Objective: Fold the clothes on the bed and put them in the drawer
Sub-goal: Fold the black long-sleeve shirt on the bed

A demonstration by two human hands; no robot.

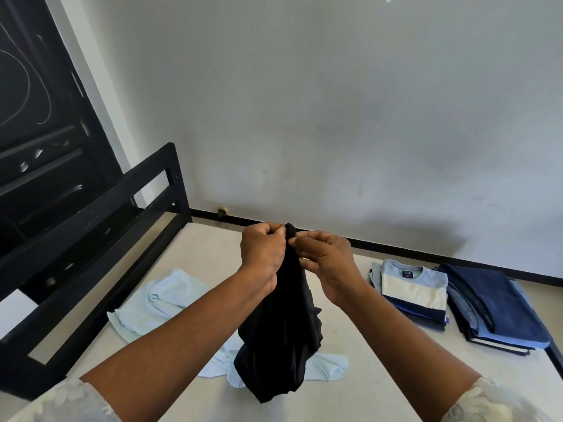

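A black garment (283,336) hangs bunched in the air above the bed (210,254), and its lower end reaches down near the mattress. My left hand (263,251) and my right hand (327,258) pinch its top edge close together, fingers nearly touching. Under and behind it a light blue garment (161,300) lies crumpled and unfolded on the mattress. At the right are two folded stacks: one topped by a light blue, cream and navy striped shirt (412,287), the other of dark blue trousers (493,306).
A black bed frame rail (100,220) runs along the left side. Behind it stands a dark cabinet with drawers (36,141). A grey wall (335,117) with a black skirting closes off the far side of the bed.
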